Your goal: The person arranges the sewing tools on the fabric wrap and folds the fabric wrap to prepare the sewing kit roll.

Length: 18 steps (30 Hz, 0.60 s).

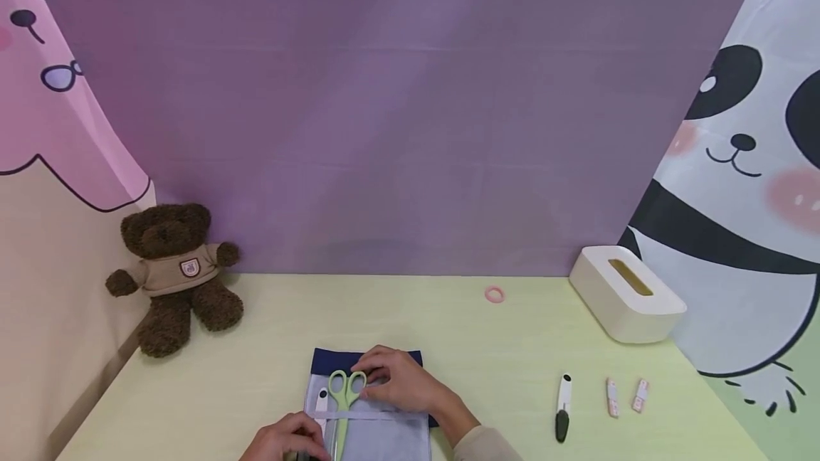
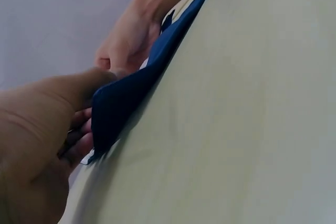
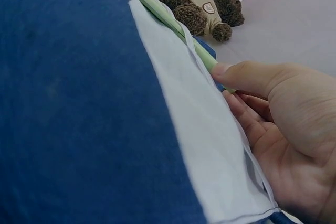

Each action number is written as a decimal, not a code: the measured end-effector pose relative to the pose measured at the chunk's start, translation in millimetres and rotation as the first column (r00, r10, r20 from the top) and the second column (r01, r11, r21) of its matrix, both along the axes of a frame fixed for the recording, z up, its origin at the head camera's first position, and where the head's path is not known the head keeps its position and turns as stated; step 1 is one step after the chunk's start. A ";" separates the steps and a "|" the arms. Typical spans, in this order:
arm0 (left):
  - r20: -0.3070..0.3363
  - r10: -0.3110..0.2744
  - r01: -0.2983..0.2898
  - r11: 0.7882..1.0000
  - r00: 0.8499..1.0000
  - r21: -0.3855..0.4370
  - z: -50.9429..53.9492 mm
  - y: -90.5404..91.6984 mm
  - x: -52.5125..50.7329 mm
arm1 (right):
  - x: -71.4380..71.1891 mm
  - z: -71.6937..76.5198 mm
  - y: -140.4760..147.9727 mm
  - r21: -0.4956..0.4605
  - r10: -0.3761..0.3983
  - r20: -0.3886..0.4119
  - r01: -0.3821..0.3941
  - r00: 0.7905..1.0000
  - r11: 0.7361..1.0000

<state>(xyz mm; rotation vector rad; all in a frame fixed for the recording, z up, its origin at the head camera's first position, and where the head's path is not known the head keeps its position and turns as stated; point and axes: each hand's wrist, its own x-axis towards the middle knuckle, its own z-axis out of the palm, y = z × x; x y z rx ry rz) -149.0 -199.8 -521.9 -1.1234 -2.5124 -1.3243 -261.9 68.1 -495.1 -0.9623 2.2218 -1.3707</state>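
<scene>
A cloth pouch (image 1: 391, 441), pale grey-lilac inside with a navy border, lies in front of me in the head view. Light green scissors (image 1: 347, 404) lie on it, handles away from me, under a thin strap (image 1: 387, 416). My right hand (image 1: 402, 381) pinches the scissors by the handle; in the right wrist view its thumb presses the green plastic. Beside the scissors is a white tool with a black dot (image 1: 322, 404), its lower part hidden. My left hand (image 1: 285, 438) grips the pouch's left side, where navy cloth (image 2: 123, 103) shows between thumb and fingers in the left wrist view.
A white tool with a dark end (image 1: 563, 411) and two small pink-patterned pieces (image 1: 612, 397) lie on the right of the table. Farther back are a pink ring (image 1: 495, 294) and a white tissue box (image 1: 631, 297). A brown teddy bear (image 1: 176, 272) sits back left.
</scene>
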 end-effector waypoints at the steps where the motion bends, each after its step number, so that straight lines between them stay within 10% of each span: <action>1: -0.026 0.006 -0.006 1.000 1.000 0.004 -1.8 1.0 0.3 | 0.0 0.8 0.2 0.000 0.000 -0.001 0.000 1.000 1.000; 8: -0.122 0.072 -0.077 0.996 0.990 -0.036 -6.3 6.0 2.0 | 0.2 1.1 0.1 -0.003 0.000 0.004 0.000 1.000 1.000; 18: -0.015 0.067 -0.069 0.987 0.998 -0.148 -0.4 7.1 2.6 | 0.2 0.3 -0.8 0.006 -0.012 0.010 0.012 1.000 1.000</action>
